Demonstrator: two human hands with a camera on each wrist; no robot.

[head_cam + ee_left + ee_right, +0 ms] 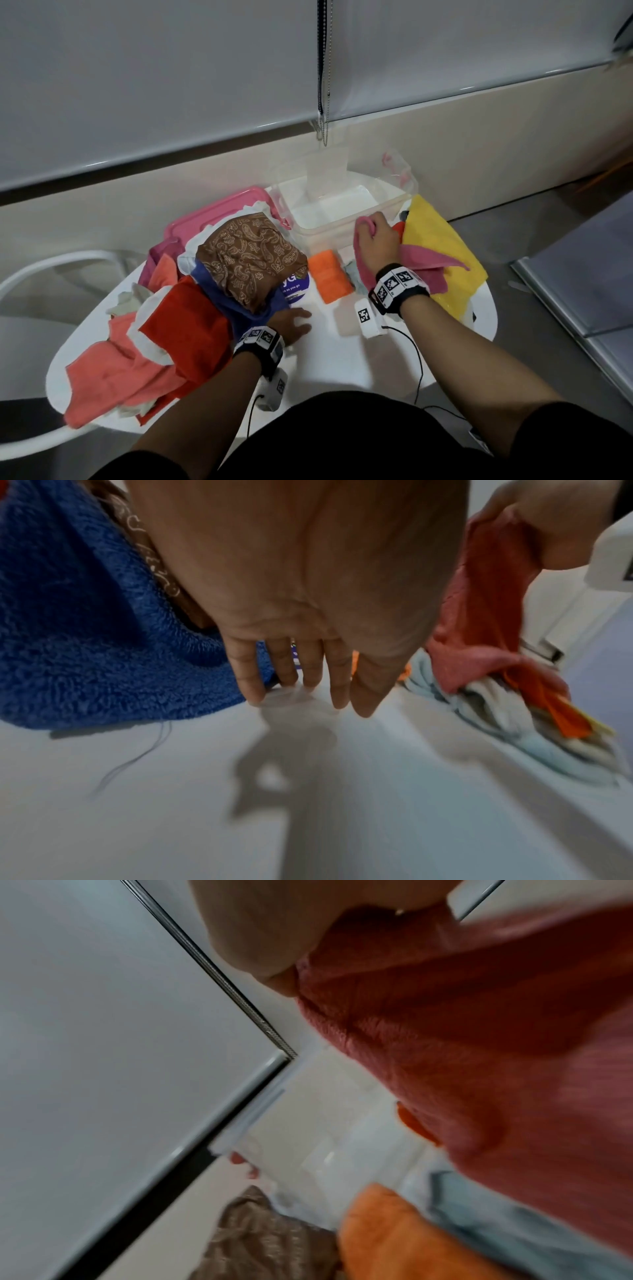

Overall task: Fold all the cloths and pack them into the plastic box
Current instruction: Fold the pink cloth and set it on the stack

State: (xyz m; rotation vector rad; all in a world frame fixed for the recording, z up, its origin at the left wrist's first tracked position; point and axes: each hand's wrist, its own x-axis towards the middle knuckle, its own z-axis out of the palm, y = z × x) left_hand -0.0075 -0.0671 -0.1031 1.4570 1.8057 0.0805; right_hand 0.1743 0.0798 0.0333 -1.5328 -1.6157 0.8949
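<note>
Just beside the plastic box (pixel 346 209), right hand (pixel 376 245) gripping a bunched pink cloth (pixel 424 267), left hand (pixel 291 323) flat, fingers straight, on the white table (pixel 342 359) nearer the person

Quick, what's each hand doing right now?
Left hand: open, fingers straight, resting on the white table, holding nothing.
Right hand: closed, gripping the pink cloth.

The right wrist view is blurred; the pink cloth (pixel 479 1042) covers most of it and hides the fingers. In the head view the blue cloth (pixel 239 308) lies mostly under the brown cloth (pixel 250 257). The purple label (pixel 296 286) is half covered, its text unreadable. The box (pixel 342 205) far wall is hard to see.
</note>
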